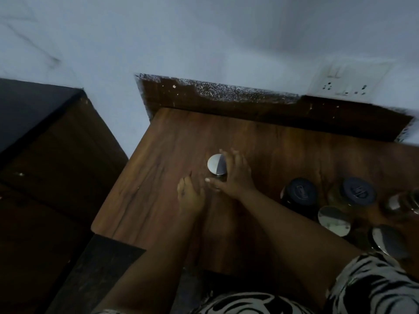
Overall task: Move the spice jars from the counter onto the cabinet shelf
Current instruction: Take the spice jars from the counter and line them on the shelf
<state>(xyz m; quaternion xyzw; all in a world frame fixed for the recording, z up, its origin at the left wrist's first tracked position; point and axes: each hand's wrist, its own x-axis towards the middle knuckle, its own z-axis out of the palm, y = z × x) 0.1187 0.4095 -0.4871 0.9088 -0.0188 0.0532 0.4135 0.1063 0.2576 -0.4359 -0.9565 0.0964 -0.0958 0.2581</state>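
Observation:
A spice jar with a round silver lid (217,164) stands on the wooden counter (158,168) near its middle. My right hand (235,175) wraps around the jar's right side, thumb in front and fingers behind it. My left hand (190,196) rests open on the counter just left of and below the jar, apart from it. Several more jars cluster at the right edge: two with dark lids (300,191) (358,191) and two with silver lids (334,220) (390,243). The frame is blurred.
A dark wooden cabinet (56,141) with a black top stands to the left, across a gap. A rough dark backsplash (226,98) runs along the counter's far edge. A white wall socket (349,82) sits above it at the right.

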